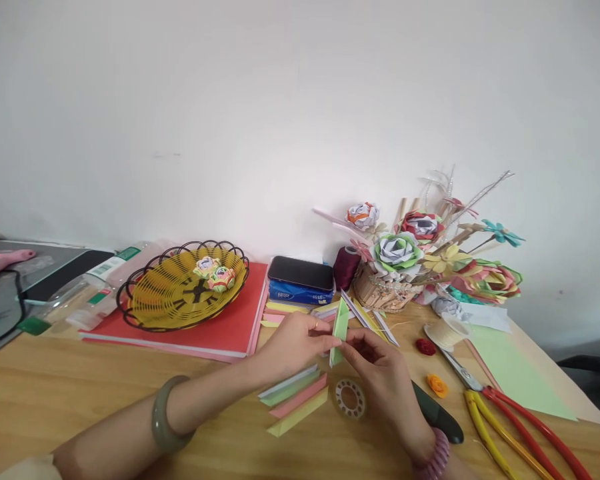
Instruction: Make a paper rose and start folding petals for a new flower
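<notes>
Both hands meet over the table around a folded green paper strip (pixel 341 325), which stands roughly upright between them. My left hand (pixel 300 339), fingers closed, pinches it from the left. My right hand (pixel 377 357) grips its lower right side between thumb and fingers. Below my left hand lies a row of folded paper strips (pixel 297 393) in white, green, pink and yellow. A roll of clear tape (pixel 350 398) lies flat under my right hand. Behind the hands more folded strips (pixel 367 320) are scattered. A dark-handled tool (pixel 437 413) is partly hidden by my right hand.
A yellow woven basket (pixel 170 287) with small paper flowers sits on red paper (pixel 115 343) at left. A phone (pixel 300 272) rests on a blue box (pixel 300 293). A flower-filled pot (pixel 385 293) stands behind. Scissors (pixel 467 377) and pliers-like yellow handles (pixel 485 430) lie right.
</notes>
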Demonstrator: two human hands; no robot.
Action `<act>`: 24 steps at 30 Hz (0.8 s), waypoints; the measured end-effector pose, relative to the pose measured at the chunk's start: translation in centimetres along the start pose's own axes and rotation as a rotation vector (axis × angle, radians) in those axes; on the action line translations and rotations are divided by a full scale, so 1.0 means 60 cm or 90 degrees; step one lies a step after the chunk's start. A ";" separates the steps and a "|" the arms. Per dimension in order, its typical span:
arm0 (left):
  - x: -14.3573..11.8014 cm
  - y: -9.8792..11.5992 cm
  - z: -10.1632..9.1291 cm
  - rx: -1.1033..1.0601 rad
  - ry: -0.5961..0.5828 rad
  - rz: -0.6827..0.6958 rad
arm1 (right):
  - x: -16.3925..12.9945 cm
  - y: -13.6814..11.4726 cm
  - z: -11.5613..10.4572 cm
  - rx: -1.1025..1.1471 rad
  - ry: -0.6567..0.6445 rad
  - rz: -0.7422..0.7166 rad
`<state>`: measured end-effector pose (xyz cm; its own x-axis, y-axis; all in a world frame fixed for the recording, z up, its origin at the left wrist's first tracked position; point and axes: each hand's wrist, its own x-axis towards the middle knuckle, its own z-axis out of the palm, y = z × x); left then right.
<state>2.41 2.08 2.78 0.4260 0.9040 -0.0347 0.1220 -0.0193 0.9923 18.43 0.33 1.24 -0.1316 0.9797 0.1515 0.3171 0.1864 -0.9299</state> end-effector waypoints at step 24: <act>0.009 0.018 -0.027 0.023 0.046 0.007 | 0.016 -0.022 -0.029 0.112 0.048 0.081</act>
<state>1.32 3.25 4.05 0.3620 0.9321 -0.0137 0.1506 -0.0440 0.9876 19.53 1.14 3.19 -0.0289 0.9984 0.0484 0.1572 0.0523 -0.9862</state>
